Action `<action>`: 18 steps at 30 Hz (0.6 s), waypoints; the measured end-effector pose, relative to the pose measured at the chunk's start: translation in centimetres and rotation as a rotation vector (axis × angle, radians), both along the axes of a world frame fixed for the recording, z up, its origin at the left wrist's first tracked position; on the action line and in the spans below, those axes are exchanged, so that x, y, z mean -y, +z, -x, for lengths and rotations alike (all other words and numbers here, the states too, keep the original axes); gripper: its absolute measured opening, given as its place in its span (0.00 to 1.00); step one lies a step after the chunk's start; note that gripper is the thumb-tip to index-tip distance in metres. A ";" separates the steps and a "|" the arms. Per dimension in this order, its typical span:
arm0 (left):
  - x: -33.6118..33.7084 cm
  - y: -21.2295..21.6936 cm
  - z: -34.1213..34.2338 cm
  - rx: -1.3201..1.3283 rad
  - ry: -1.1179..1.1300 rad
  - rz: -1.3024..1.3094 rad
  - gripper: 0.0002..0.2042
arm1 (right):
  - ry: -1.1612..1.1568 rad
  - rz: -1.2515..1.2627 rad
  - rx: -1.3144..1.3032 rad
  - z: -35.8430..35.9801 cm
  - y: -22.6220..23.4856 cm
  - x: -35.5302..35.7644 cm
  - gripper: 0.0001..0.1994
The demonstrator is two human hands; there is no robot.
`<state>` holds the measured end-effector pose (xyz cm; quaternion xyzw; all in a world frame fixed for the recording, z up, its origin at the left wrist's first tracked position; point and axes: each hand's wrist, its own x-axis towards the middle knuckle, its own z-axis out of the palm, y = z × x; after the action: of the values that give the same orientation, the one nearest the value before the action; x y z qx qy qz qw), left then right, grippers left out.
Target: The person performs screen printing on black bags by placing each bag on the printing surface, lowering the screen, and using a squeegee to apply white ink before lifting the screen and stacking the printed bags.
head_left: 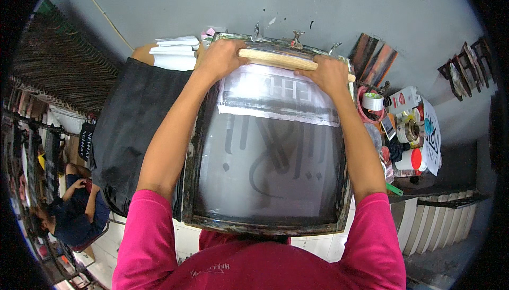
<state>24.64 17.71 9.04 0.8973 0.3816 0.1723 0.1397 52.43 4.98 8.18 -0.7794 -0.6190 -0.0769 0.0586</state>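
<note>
Both my arms reach to the far end of a screen-printing frame point(189, 178) with dark, stained edges. My left hand point(221, 58) and my right hand point(327, 73) are closed on a pale wooden squeegee point(278, 59), one near each end. It lies crosswise near the frame's far edge; its blade is hidden from me. Just on the near side of it, a whitish band point(281, 104) with faint reversed lettering covers the far part of the mesh. Closer to me the grey mesh point(275, 184) shows dark curved strokes and dots.
Metal clamps point(297, 38) line the far edge. Black fabric point(140, 120) is stacked at left, beside white sheets point(174, 54). At right crowd a tape roll point(373, 102), a phone point(389, 127), and a red-lidded tub point(411, 159). A person point(74, 218) sits at far left.
</note>
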 end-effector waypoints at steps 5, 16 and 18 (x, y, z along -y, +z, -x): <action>1.3 -0.4 0.5 0.015 -0.011 0.063 0.18 | 0.009 -0.017 0.000 0.4 0.1 2.2 0.34; 10.1 -0.2 5.0 0.078 -0.058 0.038 0.14 | 0.145 -0.178 0.004 3.1 -2.1 9.5 0.25; 11.8 -0.8 5.7 0.083 -0.074 0.001 0.12 | 0.179 -0.238 -0.019 3.3 -2.8 11.0 0.22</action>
<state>18.99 5.96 8.23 0.9029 0.3422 0.2038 0.1620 49.10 -6.00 5.38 -0.7095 -0.6717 -0.1369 0.1633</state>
